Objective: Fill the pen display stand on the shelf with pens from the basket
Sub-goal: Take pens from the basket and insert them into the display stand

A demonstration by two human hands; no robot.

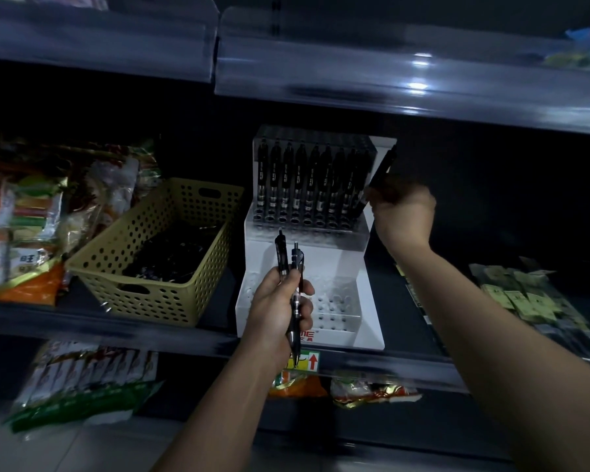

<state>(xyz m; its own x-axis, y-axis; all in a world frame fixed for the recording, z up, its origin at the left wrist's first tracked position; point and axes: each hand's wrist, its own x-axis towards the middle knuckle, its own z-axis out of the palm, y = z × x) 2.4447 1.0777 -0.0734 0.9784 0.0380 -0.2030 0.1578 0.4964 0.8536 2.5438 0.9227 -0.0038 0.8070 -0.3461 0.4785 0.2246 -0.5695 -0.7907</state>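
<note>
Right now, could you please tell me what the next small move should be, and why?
Probably tip the pen in the right hand upright and lower it into the stand at the right end of the row: it leans there, tip low, beside the last standing pen. The left hand holds two more pens.

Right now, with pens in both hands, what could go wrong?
The right hand holds a tilted pen at the right end of the back row of pens; it might knock its neighbours askew. The left hand grips two pens; one could slip and fall. The dim light may hide empty holes in the stand.
</note>
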